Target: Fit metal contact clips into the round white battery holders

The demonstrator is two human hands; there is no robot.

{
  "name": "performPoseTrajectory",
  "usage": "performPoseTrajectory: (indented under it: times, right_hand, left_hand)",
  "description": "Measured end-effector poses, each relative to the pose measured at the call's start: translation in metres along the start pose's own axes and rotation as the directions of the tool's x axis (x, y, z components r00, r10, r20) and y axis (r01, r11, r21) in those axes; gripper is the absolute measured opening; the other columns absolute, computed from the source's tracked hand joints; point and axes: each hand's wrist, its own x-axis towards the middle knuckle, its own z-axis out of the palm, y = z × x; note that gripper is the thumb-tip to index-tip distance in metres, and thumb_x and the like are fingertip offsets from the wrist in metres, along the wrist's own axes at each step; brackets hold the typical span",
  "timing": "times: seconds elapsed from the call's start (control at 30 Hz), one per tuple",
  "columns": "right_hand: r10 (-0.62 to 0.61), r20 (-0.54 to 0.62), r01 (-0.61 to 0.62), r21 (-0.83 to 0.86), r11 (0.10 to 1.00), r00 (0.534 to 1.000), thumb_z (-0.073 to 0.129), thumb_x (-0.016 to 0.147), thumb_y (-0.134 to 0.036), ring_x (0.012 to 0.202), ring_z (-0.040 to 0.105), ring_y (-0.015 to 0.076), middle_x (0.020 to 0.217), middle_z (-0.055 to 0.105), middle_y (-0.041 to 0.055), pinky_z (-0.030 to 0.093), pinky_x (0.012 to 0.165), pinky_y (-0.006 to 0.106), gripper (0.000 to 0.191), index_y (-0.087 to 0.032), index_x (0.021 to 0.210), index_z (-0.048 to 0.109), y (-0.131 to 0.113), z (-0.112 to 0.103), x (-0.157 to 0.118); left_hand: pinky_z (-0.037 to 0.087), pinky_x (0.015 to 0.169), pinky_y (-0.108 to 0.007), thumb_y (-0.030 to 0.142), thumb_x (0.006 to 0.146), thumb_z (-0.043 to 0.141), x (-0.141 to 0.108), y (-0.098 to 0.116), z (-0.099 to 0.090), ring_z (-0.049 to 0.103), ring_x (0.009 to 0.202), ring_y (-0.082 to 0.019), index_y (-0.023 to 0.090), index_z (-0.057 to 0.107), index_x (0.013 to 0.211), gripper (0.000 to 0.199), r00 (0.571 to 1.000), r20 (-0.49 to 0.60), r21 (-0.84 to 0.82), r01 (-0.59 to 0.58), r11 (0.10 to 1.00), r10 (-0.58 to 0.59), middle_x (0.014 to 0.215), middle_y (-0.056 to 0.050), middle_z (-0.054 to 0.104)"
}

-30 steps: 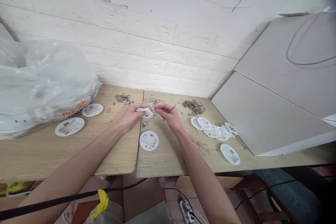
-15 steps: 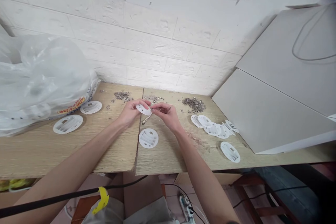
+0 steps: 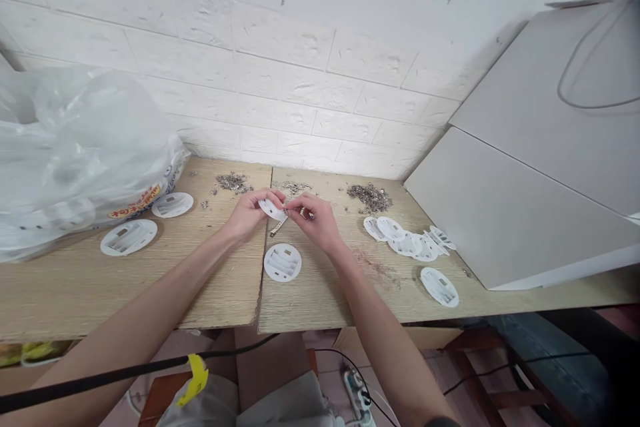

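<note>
My left hand [image 3: 245, 215] is closed on the edge of a round white plastic battery plate [image 3: 271, 209], holding it tilted above the table. Against the plate's right edge, my right hand [image 3: 318, 221] is pinched shut; whatever sits between its fingertips is too small to make out. Below the fingers lies a narrow metal strip-like tool [image 3: 278, 227], partly covered by the hands. Nearer to me, another round battery plate [image 3: 283, 263] rests flat, with long slots facing up. Behind the hands is a thin scatter of small metal pieces [image 3: 294, 187].
Small metal parts form a left pile [image 3: 233, 182] and a right pile [image 3: 370, 198]. Overlapping plates [image 3: 411, 243] lie at right, near a single plate [image 3: 440, 287] and a white panel [image 3: 520, 213]. At left, a plastic bag [image 3: 85, 147] stands behind two plates [image 3: 129, 237].
My right hand has shifted slightly left and turned a little at the plate's edge. My left hand keeps hold of the plate almost unmoved. The view has tilted slightly.
</note>
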Motion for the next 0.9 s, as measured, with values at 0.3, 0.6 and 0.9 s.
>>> performPoseTrajectory:
  times: [0.3, 0.6, 0.9]
  right_hand:
    - [0.064, 0.066, -0.073, 0.144, 0.987, 0.996, 0.067, 0.077, -0.035, 0.064, 0.05, 0.012, 0.075, 0.061, 0.0018, 0.038, 0.06, 0.026, 0.015, -0.021, 0.078, 0.071, 0.0029, -0.0008, -0.0012]
    - [0.19, 0.047, -0.193, 0.392, 0.899, 0.981, 0.072, 0.072, -0.04, 0.074, 0.059, 0.0154, 0.085, 0.067, 0.0029, 0.046, 0.067, 0.028, 0.021, -0.021, 0.081, 0.069, 0.0049, -0.0037, 0.0006]
    - [0.32, -0.074, -0.251, 0.469, 0.847, 0.944, 0.075, 0.067, -0.037, 0.07, 0.057, 0.0136, 0.078, 0.067, 0.0027, 0.047, 0.066, 0.026, 0.025, -0.019, 0.082, 0.07, 0.0072, -0.0042, 0.0032]
  left_hand:
    - [0.045, 0.072, -0.027, 0.014, 0.055, 0.074, -0.0035, 0.0037, 0.0006, 0.06, 0.085, -0.019, 0.016, 0.066, 0.058, 0.009, 0.999, 0.041, -0.045, 0.034, 0.998, -0.032, 0.092, -0.006, 0.064]
    - [0.048, 0.072, -0.027, 0.018, 0.053, 0.078, -0.0029, 0.0014, 0.004, 0.061, 0.086, -0.02, 0.015, 0.067, 0.063, 0.015, 0.997, -0.001, -0.108, 0.077, 0.991, -0.078, 0.094, -0.007, 0.065]
    - [0.047, 0.062, -0.026, 0.038, 0.053, 0.083, -0.003, 0.0021, 0.0054, 0.058, 0.067, -0.015, 0.013, 0.068, 0.08, 0.04, 0.978, -0.118, -0.048, 0.166, 0.985, -0.171, 0.076, -0.005, 0.066]
